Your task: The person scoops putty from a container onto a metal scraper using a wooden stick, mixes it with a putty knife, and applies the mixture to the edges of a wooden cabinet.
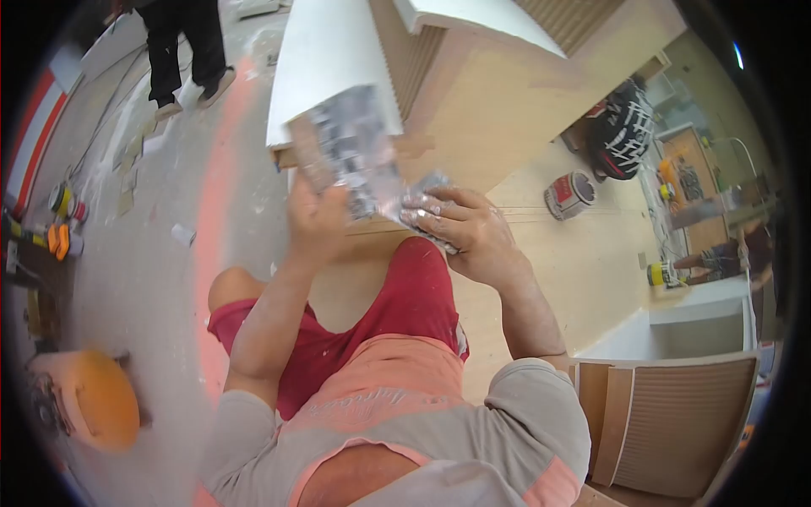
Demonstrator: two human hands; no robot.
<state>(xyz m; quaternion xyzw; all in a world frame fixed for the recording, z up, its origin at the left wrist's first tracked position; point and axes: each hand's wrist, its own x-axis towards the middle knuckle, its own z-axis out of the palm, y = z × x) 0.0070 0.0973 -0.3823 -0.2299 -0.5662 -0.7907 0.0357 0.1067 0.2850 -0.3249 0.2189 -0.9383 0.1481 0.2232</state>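
Observation:
A shiny, smeared metal sheet or blade [359,139] stands in front of me near the end of a white-painted panel [317,63]. My left hand [317,215] is wrapped round its lower left edge, close to the panel's corner. Lower right of it, my right hand [469,228] has its fingers closed on a second, smaller shiny metal piece [431,224]. The two metal pieces meet or overlap between my hands. Their exact shape is blurred.
Light plywood [541,279] lies ahead and to the right, with a paint can [570,196] on it. Another person [621,131] crouches beyond. A person's legs [186,46] stand upper left. An orange round machine [97,400] is lower left; a ribbed cabinet piece [684,422], lower right.

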